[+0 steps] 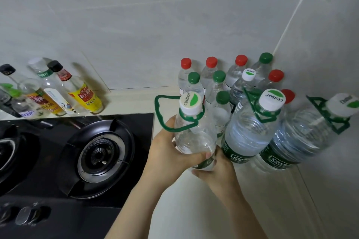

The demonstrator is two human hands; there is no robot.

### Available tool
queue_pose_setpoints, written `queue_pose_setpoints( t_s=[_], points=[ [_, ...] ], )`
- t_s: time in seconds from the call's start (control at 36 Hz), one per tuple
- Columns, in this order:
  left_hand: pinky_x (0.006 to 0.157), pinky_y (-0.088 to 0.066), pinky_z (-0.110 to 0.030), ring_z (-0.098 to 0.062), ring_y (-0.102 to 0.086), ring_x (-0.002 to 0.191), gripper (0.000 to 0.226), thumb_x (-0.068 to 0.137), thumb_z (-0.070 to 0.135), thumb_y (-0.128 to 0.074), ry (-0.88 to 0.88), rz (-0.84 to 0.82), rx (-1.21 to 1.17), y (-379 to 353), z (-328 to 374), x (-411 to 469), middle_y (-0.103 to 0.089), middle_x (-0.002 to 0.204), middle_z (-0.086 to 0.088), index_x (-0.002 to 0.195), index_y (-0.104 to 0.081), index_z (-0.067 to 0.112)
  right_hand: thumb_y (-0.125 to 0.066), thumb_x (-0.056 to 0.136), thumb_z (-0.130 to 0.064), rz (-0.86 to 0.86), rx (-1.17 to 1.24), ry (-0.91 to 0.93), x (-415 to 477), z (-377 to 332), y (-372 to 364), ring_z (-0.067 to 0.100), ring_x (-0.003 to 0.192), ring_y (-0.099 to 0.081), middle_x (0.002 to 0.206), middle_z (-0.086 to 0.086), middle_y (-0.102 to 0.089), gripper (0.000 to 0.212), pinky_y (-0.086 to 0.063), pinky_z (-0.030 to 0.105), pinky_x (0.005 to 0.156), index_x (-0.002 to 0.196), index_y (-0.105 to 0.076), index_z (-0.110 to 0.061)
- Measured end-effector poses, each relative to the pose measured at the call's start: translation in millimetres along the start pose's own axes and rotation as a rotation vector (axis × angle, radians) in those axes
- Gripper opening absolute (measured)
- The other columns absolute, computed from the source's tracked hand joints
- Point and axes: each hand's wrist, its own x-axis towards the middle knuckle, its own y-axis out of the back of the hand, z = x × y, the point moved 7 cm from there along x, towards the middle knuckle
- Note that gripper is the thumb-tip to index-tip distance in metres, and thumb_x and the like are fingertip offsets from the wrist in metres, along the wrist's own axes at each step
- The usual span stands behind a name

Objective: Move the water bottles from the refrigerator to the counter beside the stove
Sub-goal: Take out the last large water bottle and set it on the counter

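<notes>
A large clear water bottle (194, 134) with a white cap and a green carry handle is between both my hands, over the pale counter (194, 209) just right of the stove. My left hand (169, 153) grips its left side with the thumb across the front. My right hand (217, 169) cups it from below and behind. Two more large handled bottles (250, 132) (303, 137) stand to its right. Several small bottles with red and green caps (211, 75) crowd the back corner behind them.
A black gas stove (97, 153) with a round burner lies left of the counter, its knobs (25, 215) at the front. Condiment bottles (83, 91) stand along the tiled wall (155, 25) behind it. A side wall closes the counter on the right.
</notes>
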Motion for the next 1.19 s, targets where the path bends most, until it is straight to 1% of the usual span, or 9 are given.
queue_pose_setpoints(
  t_s=[0.25,0.39,0.53,0.61,0.75,0.86,0.94,1.08,1.19],
  points=[
    [0.079,-0.051,-0.014,-0.002,-0.064,0.099,0.071,0.055,0.001,-0.089,-0.007,0.005,-0.025,-7.1,-6.5,1.3,-0.068,0.104,0.018,0.116,-0.058,0.022,-0.086,0.06,-0.019,0.04,-0.044,-0.006,3.7,7.8,-1.9,0.002,0.101,-0.059,0.106,-0.019,-0.063,0.074,-0.039,0.003,0.078,0.125,-0.051,-0.028],
    [0.08,-0.051,-0.014,-0.001,-0.063,0.101,0.073,0.056,0.005,-0.09,-0.007,-0.012,-0.017,-8.2,-11.1,4.7,-0.068,0.105,0.018,0.118,-0.057,0.024,-0.087,0.06,-0.021,0.048,-0.073,-0.031,5.8,12.0,-3.9,0.008,0.108,-0.06,0.115,-0.01,-0.065,0.08,-0.048,0.026,0.093,0.131,-0.05,-0.021],
    [0.082,-0.051,-0.014,-0.001,-0.061,0.104,0.074,0.056,0.01,-0.09,-0.019,-0.028,0.041,-11.9,-12.7,11.6,-0.066,0.11,0.017,0.12,-0.057,0.026,-0.087,0.063,-0.025,0.049,-0.11,-0.054,5.9,9.8,-3.4,0.011,0.112,-0.059,0.119,-0.006,-0.064,0.081,-0.045,0.025,0.095,0.133,-0.048,-0.017],
    [0.082,-0.051,-0.014,0.0,-0.06,0.105,0.078,0.055,0.016,-0.091,-0.003,-0.04,0.063,-14.4,-16.8,12.6,-0.065,0.111,0.018,0.124,-0.055,0.026,-0.086,0.064,-0.029,0.041,-0.165,-0.102,5.1,10.2,-2.5,0.013,0.107,-0.061,0.113,-0.006,-0.067,0.07,-0.046,0.023,0.09,0.125,-0.053,-0.018],
    [0.076,-0.046,-0.005,0.008,-0.059,0.101,0.077,0.057,0.012,-0.09,0.011,-0.035,0.043,-15.5,-18.4,10.2,-0.064,0.108,0.025,0.124,-0.056,0.026,-0.082,0.069,-0.033,0.047,-0.228,-0.151,-1.3,8.6,-0.1,0.017,0.104,-0.062,0.11,-0.002,-0.068,0.063,-0.049,0.027,0.087,0.124,-0.056,-0.015],
    [0.079,-0.048,-0.009,0.008,-0.058,0.102,0.079,0.056,0.02,-0.091,0.03,-0.031,0.068,-15.8,-19.9,9.4,-0.062,0.108,0.028,0.123,-0.052,0.036,-0.077,0.076,-0.025,0.052,-0.253,-0.161,-9.7,5.2,9.1,0.022,0.108,-0.061,0.112,0.002,-0.067,0.05,-0.048,0.03,0.087,0.121,-0.057,-0.016],
    [0.085,-0.047,-0.014,0.005,-0.056,0.107,0.078,0.056,0.028,-0.091,0.072,-0.05,0.104,-15.4,-24.5,7.1,-0.06,0.113,0.025,0.116,-0.045,0.049,-0.074,0.079,-0.029,0.045,-0.295,-0.166,-18.6,2.7,16.9,0.02,0.111,-0.06,0.119,0.0,-0.065,0.052,-0.047,0.029,0.089,0.126,-0.055,-0.018],
    [0.104,-0.041,-0.031,-0.012,-0.043,0.129,0.097,0.062,0.032,-0.087,0.175,-0.016,0.148,-2.3,-33.1,-10.4,-0.042,0.144,0.009,0.143,-0.034,0.026,-0.07,0.082,-0.029,0.05,-0.306,-0.149,-35.8,-2.7,28.8,0.018,0.113,-0.059,0.124,0.0,-0.064,0.049,-0.047,0.032,0.094,0.128,-0.056,-0.018],
    [0.101,-0.043,-0.028,-0.01,-0.047,0.124,0.084,0.069,0.026,-0.084,0.172,0.057,0.124,11.2,-27.0,-33.1,-0.048,0.137,0.008,0.14,-0.04,0.021,-0.07,0.083,-0.025,0.061,-0.277,-0.105,-48.8,-14.8,36.7,0.017,0.108,-0.06,0.119,0.0,-0.065,0.04,-0.049,0.034,0.093,0.121,-0.06,-0.019]
  ],
)
